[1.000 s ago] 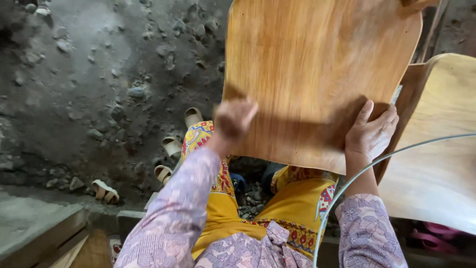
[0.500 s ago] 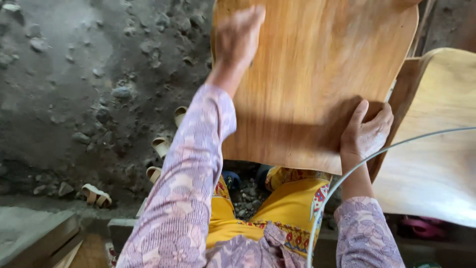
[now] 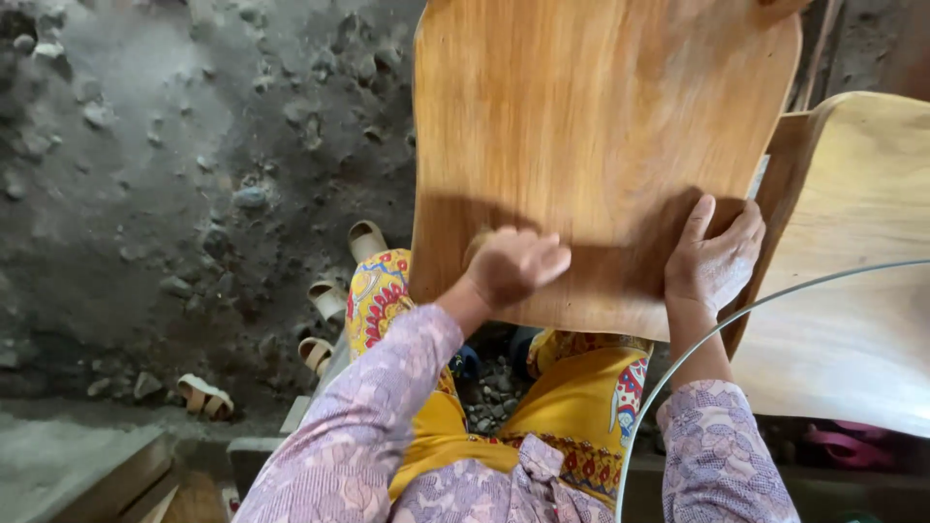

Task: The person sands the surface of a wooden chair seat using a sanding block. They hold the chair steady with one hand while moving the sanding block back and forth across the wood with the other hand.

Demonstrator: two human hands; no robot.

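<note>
Both my hands worked one curved plywood panel point(image 3: 605, 126), honey-orange and streaky-grained, propped over my knees: right hand point(image 3: 715, 257) flat, fingers spread at its lower right corner, left hand point(image 3: 513, 266) loosely curled, blurred, on its lower edge

Soft daylight, hand shadows on wood, slight motion blur
</note>
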